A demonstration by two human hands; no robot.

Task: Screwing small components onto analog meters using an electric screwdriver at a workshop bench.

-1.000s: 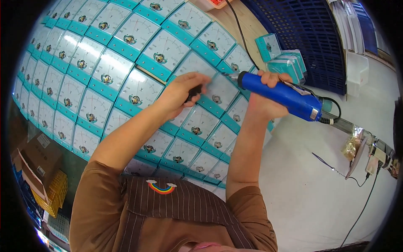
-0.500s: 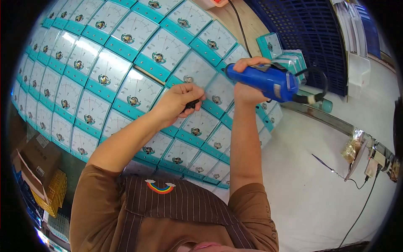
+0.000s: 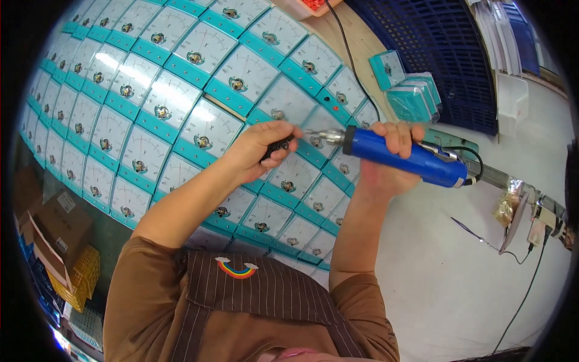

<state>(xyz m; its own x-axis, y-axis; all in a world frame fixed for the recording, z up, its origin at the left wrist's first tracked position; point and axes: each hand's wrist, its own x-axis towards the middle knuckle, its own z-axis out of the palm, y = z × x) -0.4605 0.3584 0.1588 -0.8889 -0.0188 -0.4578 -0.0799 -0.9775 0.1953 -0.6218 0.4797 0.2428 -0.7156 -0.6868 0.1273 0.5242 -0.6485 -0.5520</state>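
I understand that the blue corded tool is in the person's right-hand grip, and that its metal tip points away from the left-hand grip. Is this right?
Not quite. The blue corded tool is in the right-hand grip, but the head view shows its metal tip pointing toward the left-hand grip, not away from it.

Both arms reach forward with elbows bent. The left forearm slants up and rightward to the left hand, whose fingers curl inward, tips facing the right hand. That one is clenched, fingers bent over, above a nearly upright right forearm. The hands are apart.
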